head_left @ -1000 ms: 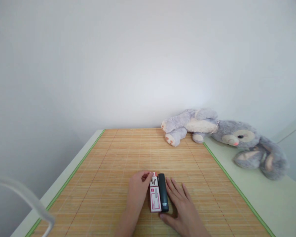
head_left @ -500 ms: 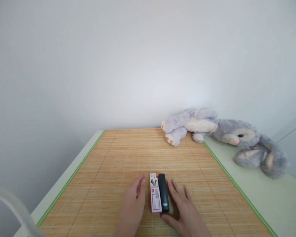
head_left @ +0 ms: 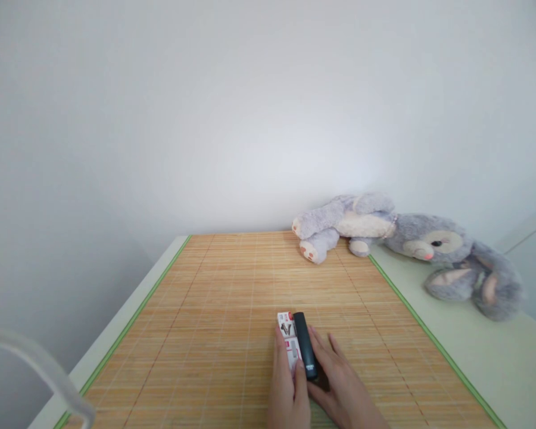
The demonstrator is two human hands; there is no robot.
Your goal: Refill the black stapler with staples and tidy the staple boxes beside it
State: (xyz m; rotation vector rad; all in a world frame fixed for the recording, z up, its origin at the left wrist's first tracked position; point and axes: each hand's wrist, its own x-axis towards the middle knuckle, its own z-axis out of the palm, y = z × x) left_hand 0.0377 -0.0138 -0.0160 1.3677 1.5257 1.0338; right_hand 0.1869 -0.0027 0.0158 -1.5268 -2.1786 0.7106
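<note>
A small white and red box (head_left: pixel 288 333) lies on the bamboo mat (head_left: pixel 232 310) with a black stapler (head_left: pixel 304 347) close against its right side. My left hand (head_left: pixel 288 390) rests on the near part of the box, fingers stretched forward and flat. My right hand (head_left: pixel 342 387) lies open on the mat just right of the stapler, its thumb at the stapler's near end.
A grey plush rabbit (head_left: pixel 411 247) lies at the back right, partly on the pale green table (head_left: pixel 495 357). A white wall stands behind. A blurred pale curved bar (head_left: pixel 36 369) shows at the lower left.
My left hand moved from the left of the box onto its near end. The box and stapler have turned slightly, far ends to the left.
</note>
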